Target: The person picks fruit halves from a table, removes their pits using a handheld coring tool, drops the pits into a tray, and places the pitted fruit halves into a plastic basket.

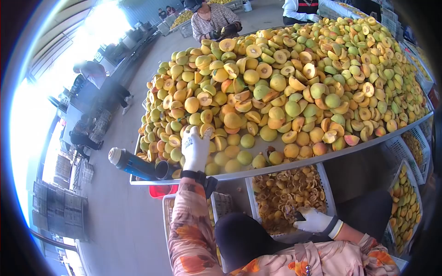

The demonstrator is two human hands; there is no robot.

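My left hand (pixel 195 148), in a white glove, reaches onto the near left edge of a big heap of yellow-green peaches (pixel 278 83), many cut into halves. Its fingers are apart and touch the fruit; a halved peach (pixel 206 129) lies by the fingertips, and I cannot tell that it is gripped. Low on the right, my right hand (pixel 315 220), also gloved, is closed around a small tool (pixel 298 215) with a dark handle and what looks like a metal end. That hand is above a white crate (pixel 326 184) of brownish peach scraps (pixel 285 195).
A blue flask (pixel 133 163) and a dark cup (pixel 163 170) stand at the metal table's left corner. Crates of fruit (pixel 405 202) flank my knees. Across the heap, a person in a patterned top (pixel 215 22) works; others are farther off. Stacked crates (pixel 57 209) stand left.
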